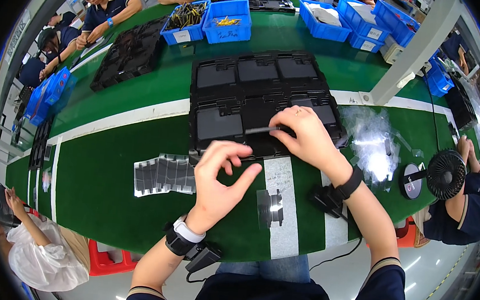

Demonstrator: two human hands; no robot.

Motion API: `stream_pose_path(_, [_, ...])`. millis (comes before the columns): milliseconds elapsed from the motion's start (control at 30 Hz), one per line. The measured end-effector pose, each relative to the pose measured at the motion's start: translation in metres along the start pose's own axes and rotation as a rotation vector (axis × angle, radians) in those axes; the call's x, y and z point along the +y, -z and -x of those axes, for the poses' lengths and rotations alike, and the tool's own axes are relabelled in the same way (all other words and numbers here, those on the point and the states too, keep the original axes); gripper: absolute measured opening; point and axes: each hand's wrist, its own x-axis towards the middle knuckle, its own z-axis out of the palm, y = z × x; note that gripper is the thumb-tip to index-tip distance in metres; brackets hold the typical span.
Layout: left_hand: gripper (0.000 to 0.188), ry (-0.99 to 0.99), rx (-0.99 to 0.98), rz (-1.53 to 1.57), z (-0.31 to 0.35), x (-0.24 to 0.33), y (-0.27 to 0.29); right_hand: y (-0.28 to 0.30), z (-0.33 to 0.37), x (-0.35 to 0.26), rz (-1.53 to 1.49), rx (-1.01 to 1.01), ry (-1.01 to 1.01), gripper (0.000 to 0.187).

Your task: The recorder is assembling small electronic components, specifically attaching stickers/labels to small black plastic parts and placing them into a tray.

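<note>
A black moulded tray lies on the green table in front of me, with flat dark grey rectangular pieces in its compartments. Over the tray's near middle compartment, my right hand pinches a thin dark flat piece, seen nearly edge-on. My left hand hovers at the tray's near edge, thumb and fingers apart, holding nothing. Beside it on the left lies a sheet of dark strips on shiny film. A smaller transparent film with black strips rests nearer to me.
Discarded transparent film is heaped right of the tray, near a black fan and a metal post. Blue bins stand beyond. Another black tray lies far left. Cables run from boxes at my wrists. Co-workers sit around the table.
</note>
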Motion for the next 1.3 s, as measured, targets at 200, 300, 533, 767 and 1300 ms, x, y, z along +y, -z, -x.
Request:
stream_pose_path(200, [0.031,0.058,-0.027,0.031,0.001,-0.004,-0.001,0.009,0.022,-0.025,-0.219,-0.094,-0.088,0.016])
stream_pose_path(300, [0.024,0.140,-0.067,0.101,0.002,-0.009,-0.004,0.005,0.028,-0.020,-0.309,-0.143,-0.102,0.017])
stream_pose_path(533, [0.017,0.121,-0.093,0.102,0.001,-0.010,-0.002,0.001,0.028,-0.029,-0.455,0.080,-0.080,0.018])
stream_pose_path(767, [0.015,0.074,-0.071,0.006,-0.002,-0.005,0.000,0.002,0.029,-0.030,-0.311,0.136,-0.025,0.014])
stream_pose_path(1300, [0.010,0.164,-0.062,0.091,-0.006,-0.005,-0.002,0.004,0.027,-0.033,-0.359,0.069,-0.163,0.009])
